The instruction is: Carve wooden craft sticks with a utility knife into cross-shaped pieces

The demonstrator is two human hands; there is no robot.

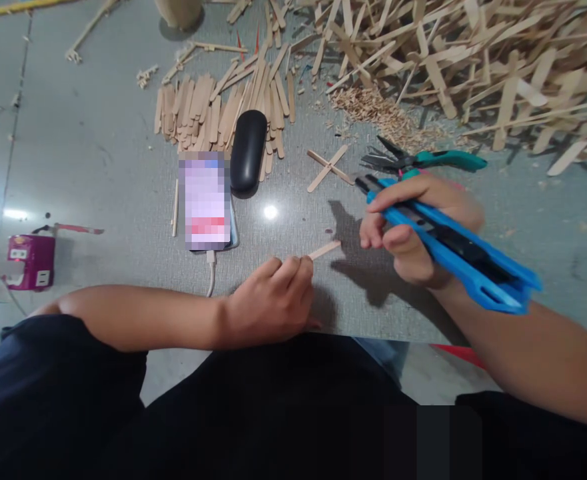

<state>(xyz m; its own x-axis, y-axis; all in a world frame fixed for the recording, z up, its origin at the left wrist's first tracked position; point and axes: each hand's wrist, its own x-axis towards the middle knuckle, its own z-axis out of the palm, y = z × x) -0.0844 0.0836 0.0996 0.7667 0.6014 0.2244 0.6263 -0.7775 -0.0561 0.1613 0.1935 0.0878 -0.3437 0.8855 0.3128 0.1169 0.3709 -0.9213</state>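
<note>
Near the table's front edge, my left hand (278, 300) is closed around a wooden craft stick (327, 251), whose free end sticks out to the right. My right hand (423, 220) grips a blue utility knife (453, 247), its tip pointing up and to the left, above the table. How far the blade is out I cannot tell. Just beyond the knife tip, two craft sticks lie crossed in an X (330, 167). Green-handled pliers (448, 160) rest behind my right hand, partly covered by it.
A large heap of craft sticks (513, 73) fills the back right, with wood shavings (378, 113) in front. More sticks (193, 107) lie at back centre. A black case (249, 150) stands beside a cabled phone (206, 200). At far left is a purple socket box (30, 262).
</note>
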